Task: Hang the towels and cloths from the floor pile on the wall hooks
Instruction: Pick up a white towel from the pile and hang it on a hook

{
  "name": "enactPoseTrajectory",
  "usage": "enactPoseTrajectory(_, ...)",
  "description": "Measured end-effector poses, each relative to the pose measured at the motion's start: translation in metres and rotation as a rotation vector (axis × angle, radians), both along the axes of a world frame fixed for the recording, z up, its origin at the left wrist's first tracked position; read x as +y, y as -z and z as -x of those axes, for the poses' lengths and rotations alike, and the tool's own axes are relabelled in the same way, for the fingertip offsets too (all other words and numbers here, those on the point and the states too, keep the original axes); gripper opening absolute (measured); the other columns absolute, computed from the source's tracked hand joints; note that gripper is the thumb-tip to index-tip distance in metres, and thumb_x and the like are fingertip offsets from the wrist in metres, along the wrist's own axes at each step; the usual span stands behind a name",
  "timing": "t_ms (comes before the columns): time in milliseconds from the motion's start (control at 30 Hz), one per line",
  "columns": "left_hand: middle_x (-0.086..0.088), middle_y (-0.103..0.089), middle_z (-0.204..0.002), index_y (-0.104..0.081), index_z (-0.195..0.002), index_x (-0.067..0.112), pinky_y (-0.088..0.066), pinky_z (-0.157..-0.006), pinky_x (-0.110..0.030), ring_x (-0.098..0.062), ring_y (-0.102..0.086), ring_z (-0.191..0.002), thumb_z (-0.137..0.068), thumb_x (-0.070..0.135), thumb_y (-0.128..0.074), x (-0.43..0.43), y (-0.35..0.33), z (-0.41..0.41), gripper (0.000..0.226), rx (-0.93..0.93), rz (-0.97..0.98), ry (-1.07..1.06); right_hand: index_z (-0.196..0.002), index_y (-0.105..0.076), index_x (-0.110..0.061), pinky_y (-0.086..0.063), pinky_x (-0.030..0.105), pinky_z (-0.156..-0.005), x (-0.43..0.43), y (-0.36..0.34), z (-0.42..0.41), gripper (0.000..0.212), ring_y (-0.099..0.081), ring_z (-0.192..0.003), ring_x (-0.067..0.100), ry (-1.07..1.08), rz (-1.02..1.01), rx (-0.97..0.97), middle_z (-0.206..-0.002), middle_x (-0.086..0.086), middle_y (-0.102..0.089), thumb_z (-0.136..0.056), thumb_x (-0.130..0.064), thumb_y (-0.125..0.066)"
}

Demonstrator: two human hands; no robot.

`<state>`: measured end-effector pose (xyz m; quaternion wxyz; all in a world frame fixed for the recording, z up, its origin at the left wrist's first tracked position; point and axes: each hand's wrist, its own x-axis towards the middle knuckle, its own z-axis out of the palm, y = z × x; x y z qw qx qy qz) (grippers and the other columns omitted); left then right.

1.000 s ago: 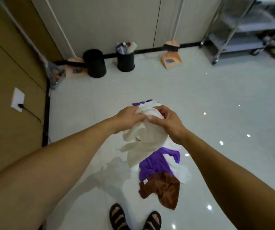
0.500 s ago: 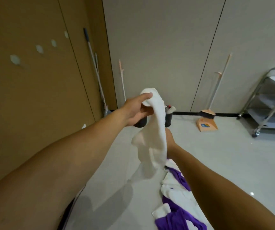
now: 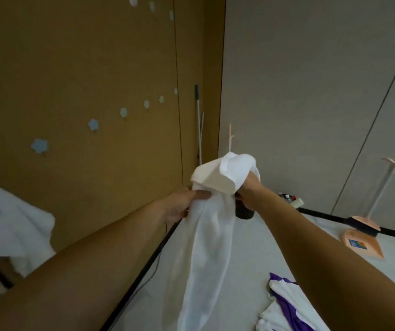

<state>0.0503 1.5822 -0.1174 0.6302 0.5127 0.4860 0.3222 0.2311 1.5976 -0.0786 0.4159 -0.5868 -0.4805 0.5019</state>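
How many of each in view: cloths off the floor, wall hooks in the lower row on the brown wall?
held white cloth: 1
white towel against the wall at left: 1
lower-row hooks: 7, the leftmost cut by the frame edge
total: 9

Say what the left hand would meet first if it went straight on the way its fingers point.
The white cloth, which it holds: the left hand points rightward into it. Beyond that, probably the right hand, though depth is unclear.
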Motion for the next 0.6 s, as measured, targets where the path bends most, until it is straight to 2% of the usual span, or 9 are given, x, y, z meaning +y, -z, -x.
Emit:
enactPoseTrajectory(33, -0.008, -0.07, -0.114, -0.061, -0.122, 0.014, -0.046, -0.101, -0.048, -0.027, -0.065, -0.108, -0.073, 0.034, -0.079, -0.002, -0.006, 0.004, 0.056, -0.042, -0.005, -0.013, -0.077, -0.051, -0.016, -0.052, 0.04, -0.083, -0.003, -0.003, 0.002, 0.019, -0.056, -0.079, 0.024, -0.007, 0.025, -0.072, -0.081, 0.007, -0.056, -0.096, -0.013, -0.054)
enactPoseTrajectory(67, -0.01, -0.069, -0.115, -0.061, -0.122, 0.013, -0.046, -0.101, -0.048, -0.028, -0.065, -0.108, -0.071, 0.035, -0.08, -0.005, -0.011, 0.007, 0.059, -0.078, -0.009, -0.027, -0.076, -0.051, -0.012, -0.053, 0.036, -0.077, -0.006, -0.003, 0.004, 0.02, -0.057, -0.073, 0.024, 0.011, 0.073, -0.095, -0.076, 0.01, -0.056, -0.094, -0.018, -0.059)
enactPoseTrajectory(167, -0.014, -0.068, -0.117, -0.062, -0.122, 0.01, -0.047, -0.1, -0.048, -0.031, -0.065, -0.109, -0.07, 0.039, -0.078, -0.01, -0.024, 0.014, 0.061, -0.188, -0.009, -0.119, -0.075, -0.058, -0.006, -0.05, 0.025, -0.048, -0.013, 0.001, 0.008, 0.027, -0.059, -0.045, 0.019, -0.005, 0.197, -0.062, -0.053, 0.01, -0.063, -0.089, -0.028, -0.064)
enactPoseTrajectory(200, -0.014, -0.068, -0.116, -0.063, -0.121, 0.01, -0.048, -0.098, -0.047, -0.031, -0.065, -0.108, -0.075, 0.038, -0.075, -0.012, -0.027, 0.016, 0.055, -0.227, -0.012, -0.15, -0.075, -0.061, -0.006, -0.048, 0.024, -0.045, -0.015, 0.005, 0.012, 0.029, -0.061, -0.045, 0.019, -0.024, 0.221, -0.049, -0.052, 0.009, -0.065, -0.089, -0.032, -0.063)
enactPoseTrajectory(333, -0.015, -0.07, -0.112, -0.063, -0.117, 0.006, -0.05, -0.095, -0.042, -0.03, -0.066, -0.105, -0.091, 0.033, -0.059, -0.02, -0.04, 0.024, 0.037, -0.261, -0.015, -0.276, -0.087, -0.063, -0.009, -0.051, 0.03, -0.05, -0.014, 0.011, 0.032, 0.051, -0.065, -0.074, 0.026, -0.091, 0.229, 0.067, -0.087, 0.012, -0.069, -0.084, -0.059, -0.059)
enactPoseTrajectory(400, -0.016, -0.069, -0.112, -0.061, -0.117, 0.004, -0.051, -0.091, -0.04, -0.03, -0.066, -0.104, -0.094, 0.028, -0.054, -0.025, -0.045, 0.03, 0.034, -0.226, -0.006, -0.357, -0.092, -0.059, -0.014, -0.052, 0.033, -0.054, -0.017, 0.009, 0.042, 0.045, -0.066, -0.082, 0.028, -0.162, 0.212, 0.061, -0.092, 0.01, -0.068, -0.077, -0.055, -0.068)
enactPoseTrajectory(500, -0.018, -0.066, -0.112, -0.057, -0.117, 0.0, -0.053, -0.075, -0.037, -0.03, -0.065, -0.097, -0.094, 0.014, -0.052, -0.029, -0.048, 0.047, 0.027, -0.151, 0.017, -0.496, -0.093, -0.053, -0.019, -0.058, 0.036, -0.06, -0.019, 0.01, 0.05, 0.03, -0.067, -0.084, 0.027, -0.243, 0.172, -0.076, -0.096, 0.009, -0.067, -0.072, -0.03, -0.073)
enactPoseTrajectory(533, -0.019, -0.066, -0.108, -0.057, -0.115, -0.001, -0.053, -0.071, -0.037, -0.03, -0.065, -0.092, -0.093, 0.01, -0.051, -0.029, -0.048, 0.054, 0.025, -0.122, 0.023, -0.546, -0.094, -0.054, -0.017, -0.059, 0.036, -0.064, -0.017, 0.012, 0.052, 0.028, -0.068, -0.077, 0.025, -0.237, 0.157, -0.123, -0.092, 0.01, -0.068, -0.072, -0.023, -0.071)
enactPoseTrajectory(600, -0.018, -0.066, -0.094, -0.058, -0.109, -0.002, -0.053, -0.069, -0.037, -0.029, -0.064, -0.08, -0.091, 0.006, -0.052, -0.029, -0.047, 0.073, 0.02, -0.06, 0.016, -0.65, -0.094, -0.056, -0.009, -0.056, 0.035, -0.059, -0.016, 0.013, 0.054, 0.022, -0.069, -0.056, 0.022, -0.173, 0.13, -0.165, -0.08, 0.013, -0.068, -0.076, -0.018, -0.067)
